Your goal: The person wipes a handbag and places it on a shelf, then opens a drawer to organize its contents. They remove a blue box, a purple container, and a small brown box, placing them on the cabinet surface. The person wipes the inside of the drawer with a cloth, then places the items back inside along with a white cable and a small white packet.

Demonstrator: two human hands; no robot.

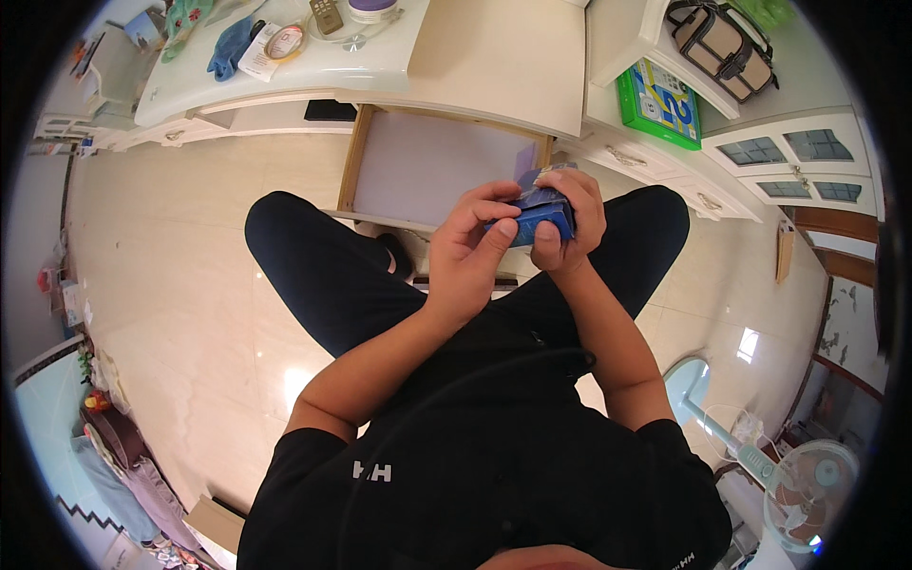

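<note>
A small blue box (543, 217), seemingly of card, is held between both hands above the person's lap. My left hand (474, 239) grips its left end with thumb and fingers. On the other side, my right hand (573, 214) has its thumb on the near face and its fingers over the far top edge. A bluish printed flap or card (543, 182) rises from the box's far side; which it is cannot be told. Just beyond the hands, a pulled-out drawer (434, 157) with a pale bottom shows a small purple piece (526, 158) near its right side.
A white desk (491, 57) spans the far side, with a roll of tape (284, 43), a blue cloth (231, 48) and a remote control (325, 16). A green box (659, 103) and a beige bag (723, 50) occupy the right shelves. A fan (812, 491) stands at lower right.
</note>
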